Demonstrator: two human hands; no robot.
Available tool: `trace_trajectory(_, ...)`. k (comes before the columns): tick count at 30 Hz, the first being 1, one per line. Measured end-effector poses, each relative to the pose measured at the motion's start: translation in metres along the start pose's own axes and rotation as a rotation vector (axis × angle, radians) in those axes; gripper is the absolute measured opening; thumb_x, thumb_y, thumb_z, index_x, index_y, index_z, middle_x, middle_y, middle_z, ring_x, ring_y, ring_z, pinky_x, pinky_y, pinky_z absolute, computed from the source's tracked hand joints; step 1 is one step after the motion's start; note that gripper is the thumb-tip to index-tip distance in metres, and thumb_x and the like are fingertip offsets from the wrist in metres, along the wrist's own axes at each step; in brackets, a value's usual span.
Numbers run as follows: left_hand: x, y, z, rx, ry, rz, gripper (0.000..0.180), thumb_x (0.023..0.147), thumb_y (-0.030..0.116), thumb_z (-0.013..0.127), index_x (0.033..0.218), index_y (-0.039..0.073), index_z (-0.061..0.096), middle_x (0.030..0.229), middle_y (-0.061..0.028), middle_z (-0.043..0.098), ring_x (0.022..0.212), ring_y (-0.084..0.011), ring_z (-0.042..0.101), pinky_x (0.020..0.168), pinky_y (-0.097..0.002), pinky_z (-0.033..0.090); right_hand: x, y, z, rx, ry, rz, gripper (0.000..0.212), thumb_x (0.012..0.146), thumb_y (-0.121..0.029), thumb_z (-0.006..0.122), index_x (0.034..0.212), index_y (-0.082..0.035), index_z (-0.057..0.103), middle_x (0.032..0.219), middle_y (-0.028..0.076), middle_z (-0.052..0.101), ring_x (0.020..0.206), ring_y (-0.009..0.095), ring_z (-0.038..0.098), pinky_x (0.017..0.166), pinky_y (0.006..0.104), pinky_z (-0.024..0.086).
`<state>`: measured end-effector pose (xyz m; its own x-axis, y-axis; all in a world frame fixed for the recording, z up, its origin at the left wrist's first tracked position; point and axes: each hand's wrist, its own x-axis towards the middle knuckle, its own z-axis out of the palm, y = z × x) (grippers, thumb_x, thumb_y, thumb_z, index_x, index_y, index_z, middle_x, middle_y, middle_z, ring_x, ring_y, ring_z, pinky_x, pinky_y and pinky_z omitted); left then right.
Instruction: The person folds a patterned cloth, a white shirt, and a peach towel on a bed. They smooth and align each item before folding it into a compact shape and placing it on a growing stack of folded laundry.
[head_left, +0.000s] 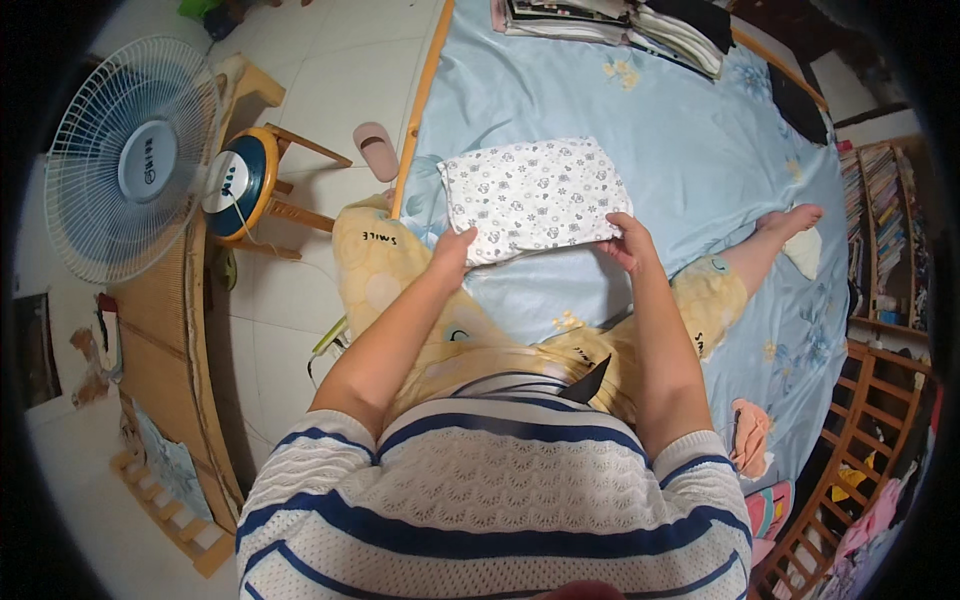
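In the head view, a person sits on the bed, the left hand and the right hand both clamped on a folded white cloth with a small grey print. The cloth is in front of the person, near the bed's left edge, its near edge raised over the sheet; whether its far edge touches the bed cannot be told. The left hand pinches the near left corner, thumb on top, its other fingers hidden beneath. The right hand grips near the near right corner, thumb above, the fingers only partly visible below. The cloth's underside and inner folds are out of sight. At the bed's far edge, folded clothes are cut off by the frame. A black item by the far right corner is hard to make out, as is a white one partly behind the bare foot near the right edge. Left of the bed, a slipper lies on the floor, beside a stool. The fan partly hides a brown board. Shelved books at right fade into the dark rim.
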<state>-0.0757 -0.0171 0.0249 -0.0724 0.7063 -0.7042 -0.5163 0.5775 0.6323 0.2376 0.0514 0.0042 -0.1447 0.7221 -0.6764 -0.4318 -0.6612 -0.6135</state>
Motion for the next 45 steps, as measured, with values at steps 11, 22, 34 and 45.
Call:
trace_trajectory(11,-0.005,0.069,0.019,0.128,-0.216,-0.011,0.034,0.092,0.016,0.051,0.122,0.000,0.046,0.112,-0.0125,0.059,0.097,-0.0231,0.062,0.079,-0.0376,0.056,0.002,-0.003,-0.004,-0.136,0.233,0.001,0.020,0.086,-0.019,0.059,0.103,-0.012,0.053,0.088,0.003,0.060,0.067,0.015,0.056,0.053,0.0286,0.049)
trace_trajectory(22,0.032,-0.035,-0.020,0.169,0.029,-0.320,0.034,0.083,0.017,0.067,0.113,0.008,0.054,0.099,-0.0073,0.062,0.085,-0.0187,0.061,0.067,-0.0284,0.054,0.028,0.008,-0.007,-0.708,0.346,-0.045,0.023,0.074,-0.016,0.067,0.083,0.003,0.058,0.075,0.009,0.059,0.055,0.019,0.054,0.045,0.0321,0.044)
trace_trajectory(34,0.011,-0.023,0.002,-0.348,0.018,-0.329,0.035,0.081,0.000,0.064,0.114,0.005,0.053,0.110,-0.0098,0.060,0.098,-0.0243,0.060,0.080,-0.0360,0.053,0.011,0.012,0.020,-0.290,0.194,0.106,0.028,0.081,-0.013,0.064,0.107,-0.008,0.057,0.088,0.004,0.063,0.074,0.015,0.059,0.057,0.0275,0.051)
trace_trajectory(45,-0.037,0.130,0.047,-0.165,-0.336,-0.120,0.032,0.083,0.006,0.065,0.112,-0.001,0.052,0.103,-0.0117,0.060,0.089,-0.0201,0.059,0.070,-0.0293,0.051,-0.073,-0.102,0.062,0.069,-0.063,-0.365,0.020,0.085,-0.010,0.060,0.103,-0.005,0.052,0.089,0.009,0.062,0.072,0.016,0.062,0.054,0.0258,0.054)
